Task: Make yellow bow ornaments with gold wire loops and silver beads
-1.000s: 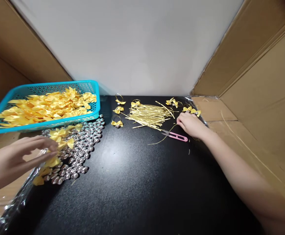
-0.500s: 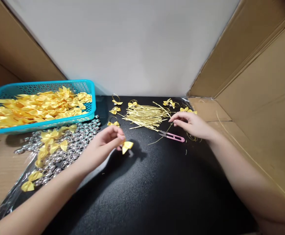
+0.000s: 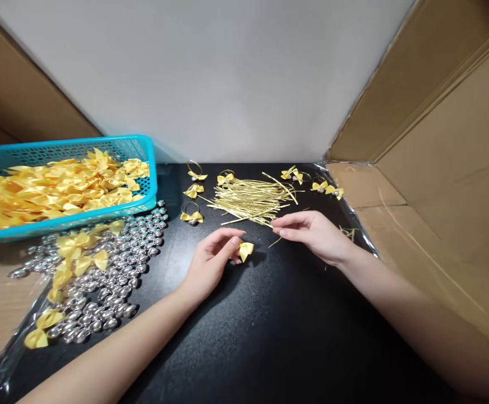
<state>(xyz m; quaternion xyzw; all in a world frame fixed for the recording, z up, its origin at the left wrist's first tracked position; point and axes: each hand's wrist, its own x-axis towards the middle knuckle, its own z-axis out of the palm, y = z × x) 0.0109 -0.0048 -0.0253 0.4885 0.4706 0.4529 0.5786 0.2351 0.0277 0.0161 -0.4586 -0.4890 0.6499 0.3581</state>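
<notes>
My left hand (image 3: 213, 261) rests on the black mat (image 3: 244, 325) near the middle, fingers closed on a small yellow ribbon bow (image 3: 245, 250). My right hand (image 3: 312, 231) is just to its right, thumb and forefinger pinched on a thin gold wire (image 3: 275, 242) at the edge of the pile of gold wire ties (image 3: 253, 197). The pink snips are hidden, apparently under my right hand.
A teal basket (image 3: 147, 168) full of yellow bows stands at the left. Silver bells (image 3: 114, 269) with loose bows lie in front of it. Finished bows on gold loops (image 3: 192, 216) lie along the back. Cardboard walls (image 3: 446, 146) close off both sides.
My left hand came from the bell pile to the middle carrying a bow. My right hand left the far right corner and moved in toward the wire pile, now covering the snips.
</notes>
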